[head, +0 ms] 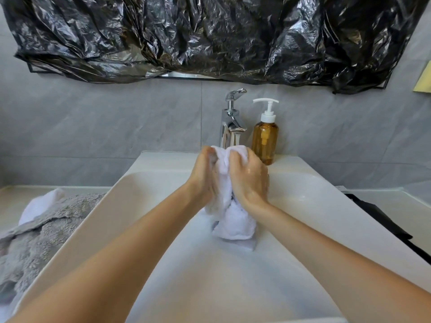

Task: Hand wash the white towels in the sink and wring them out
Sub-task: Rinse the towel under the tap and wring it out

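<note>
A wet white towel [234,223] hangs bunched over the white sink [144,201], below the chrome tap [231,127]. My left hand [205,176] grips its upper part from the left. My right hand [250,178] grips it from the right, fingers curled over the top fold. The towel's lower end droops into the basin. Whether water runs from the tap is unclear. Another white towel [38,205] lies on the counter at the left, partly under a grey towel [35,243].
An amber pump bottle of soap [264,141] stands right of the tap on the sink's back ledge. Black plastic sheeting [210,36] covers the mirror above. A dark object [382,220] lies on the counter at the right.
</note>
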A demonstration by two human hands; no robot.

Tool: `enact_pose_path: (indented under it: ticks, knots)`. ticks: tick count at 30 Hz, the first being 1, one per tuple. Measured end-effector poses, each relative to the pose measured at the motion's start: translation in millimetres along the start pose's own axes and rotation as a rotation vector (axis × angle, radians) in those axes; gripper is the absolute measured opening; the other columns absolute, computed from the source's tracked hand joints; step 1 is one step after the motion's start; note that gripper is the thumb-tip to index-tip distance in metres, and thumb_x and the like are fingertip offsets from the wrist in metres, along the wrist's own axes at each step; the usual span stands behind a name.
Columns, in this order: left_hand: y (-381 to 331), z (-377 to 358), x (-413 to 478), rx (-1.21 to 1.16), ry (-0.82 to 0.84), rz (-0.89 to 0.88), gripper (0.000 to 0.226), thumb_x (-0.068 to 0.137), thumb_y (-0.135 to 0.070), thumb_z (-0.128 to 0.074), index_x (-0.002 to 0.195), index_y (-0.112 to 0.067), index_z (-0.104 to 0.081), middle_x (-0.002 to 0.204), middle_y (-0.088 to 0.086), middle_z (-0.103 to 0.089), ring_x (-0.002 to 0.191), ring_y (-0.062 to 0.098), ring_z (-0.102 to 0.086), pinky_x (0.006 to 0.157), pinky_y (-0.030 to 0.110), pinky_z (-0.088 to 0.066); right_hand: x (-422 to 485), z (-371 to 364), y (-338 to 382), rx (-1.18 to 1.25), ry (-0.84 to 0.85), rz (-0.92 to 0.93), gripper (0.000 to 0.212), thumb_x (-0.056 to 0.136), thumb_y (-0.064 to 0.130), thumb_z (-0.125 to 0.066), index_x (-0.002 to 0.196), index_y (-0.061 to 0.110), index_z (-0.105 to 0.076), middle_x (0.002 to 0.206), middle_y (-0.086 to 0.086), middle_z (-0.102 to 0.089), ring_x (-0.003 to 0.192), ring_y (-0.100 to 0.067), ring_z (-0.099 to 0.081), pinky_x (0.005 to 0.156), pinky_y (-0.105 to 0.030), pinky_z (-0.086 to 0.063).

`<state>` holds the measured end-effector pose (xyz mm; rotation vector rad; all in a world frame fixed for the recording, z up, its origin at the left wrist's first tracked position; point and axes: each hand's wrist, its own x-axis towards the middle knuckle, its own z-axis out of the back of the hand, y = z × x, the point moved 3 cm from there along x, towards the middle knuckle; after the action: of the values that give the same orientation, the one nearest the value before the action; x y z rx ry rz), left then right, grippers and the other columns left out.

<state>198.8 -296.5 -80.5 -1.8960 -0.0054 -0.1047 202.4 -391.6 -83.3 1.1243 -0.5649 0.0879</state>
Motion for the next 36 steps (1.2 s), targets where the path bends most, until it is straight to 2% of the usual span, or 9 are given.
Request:
enact_pose_path:
  ticks: [5,12,16,19,21,24,27,31,36]
  knots:
    - [25.1,-0.5,15.8,0.136,-0.144,0.075,0.028,0.088,-0.033,-0.045,0.076,-0.015,-0.061,0.069,0.005,-0.065,0.075,0.023,-0.063,0.068,0.029,-0.049,3.4,7.6,0.3,-0.176,0.017,0.011,0.024,0.088,0.041,-0.041,0.091,0.036,-0.065,0.081,0.002,-0.061,0.084,-0.025,-0.055,0.073,-0.031,-0.044]
    - [10.2,6.9,15.9,0.324,-0.076,0.068,0.04,0.092,-0.046,-0.058,0.077,-0.011,-0.067,0.069,0.006,-0.068,0.066,0.021,-0.064,0.069,0.03,-0.05,44.6,19.6,-37.9,0.206,0.192,-0.546,0.032,0.096,0.031,-0.046,0.11,0.007,-0.062,0.1,-0.008,-0.061,0.084,-0.025,-0.059,0.071,-0.027,-0.048]
    - [-7.1,31.5,22.6,1.039,-0.183,-0.159,0.042,0.092,-0.054,-0.055,0.068,-0.02,-0.06,0.068,0.002,-0.058,0.067,0.021,-0.052,0.064,0.031,-0.041,54.3,30.3,-45.7,0.083,0.425,-0.543,0.019,0.1,0.024,-0.043,0.097,0.011,-0.057,0.092,-0.007,-0.056,0.069,-0.015,-0.052,0.05,-0.017,-0.046]
    - [-6.0,48.1,19.5,1.47,-0.294,-0.2,0.029,0.098,-0.041,-0.049,0.104,-0.023,-0.071,0.099,0.003,-0.07,0.094,0.027,-0.063,0.074,0.033,-0.047,52.4,34.7,-52.1,-0.474,0.543,-0.401,0.064,0.094,0.044,-0.05,0.144,0.01,-0.029,0.129,-0.015,-0.051,0.116,-0.031,-0.051,0.096,-0.035,-0.045]
    - [-8.3,45.4,12.9,1.548,-0.266,-0.261,0.031,0.1,-0.037,-0.047,0.108,-0.019,-0.071,0.107,0.005,-0.068,0.099,0.029,-0.062,0.072,0.031,-0.044,44.9,34.4,-39.7,-0.879,0.546,-0.119,0.058,0.094,0.04,-0.05,0.143,0.016,-0.033,0.14,-0.013,-0.042,0.13,-0.036,-0.035,0.108,-0.049,-0.032]
    - [2.2,25.1,8.1,1.619,0.128,-0.039,0.036,0.1,-0.041,-0.044,0.124,-0.02,-0.062,0.122,0.006,-0.06,0.11,0.027,-0.055,0.086,0.034,-0.043,31.3,27.3,-23.2,-0.775,0.784,-0.021,0.044,0.079,0.035,-0.059,0.119,0.017,-0.059,0.12,-0.008,-0.057,0.111,-0.029,-0.051,0.093,-0.043,-0.045]
    - [26.9,19.0,-1.4,1.696,0.599,0.423,0.058,0.095,-0.049,-0.049,0.148,-0.035,-0.028,0.148,-0.001,-0.044,0.122,0.024,-0.045,0.102,0.036,-0.034,9.2,14.3,-31.2,-0.769,1.207,-0.173,0.074,0.061,0.058,-0.065,0.126,0.024,-0.055,0.118,-0.008,-0.062,0.105,-0.03,-0.062,0.091,-0.043,-0.052]
    - [23.6,43.2,-3.3,1.542,0.556,0.58,0.098,0.081,-0.057,-0.069,0.151,-0.048,-0.001,0.153,-0.002,-0.036,0.129,0.025,-0.05,0.104,0.034,-0.041,10.2,15.3,-46.5,-0.93,1.193,-0.101,0.067,0.079,0.056,-0.06,0.139,0.034,-0.04,0.133,-0.004,-0.053,0.116,-0.028,-0.058,0.092,-0.039,-0.051]
    - [24.7,50.0,8.3,1.677,0.398,0.224,0.053,0.081,-0.035,-0.063,0.133,-0.029,-0.053,0.117,0.005,-0.067,0.096,0.025,-0.064,0.083,0.031,-0.05,19.2,18.0,-58.8,-0.813,0.956,0.117,0.01,0.083,0.04,-0.054,0.085,0.03,-0.055,0.092,-0.006,-0.063,0.086,-0.032,-0.065,0.077,-0.044,-0.055]
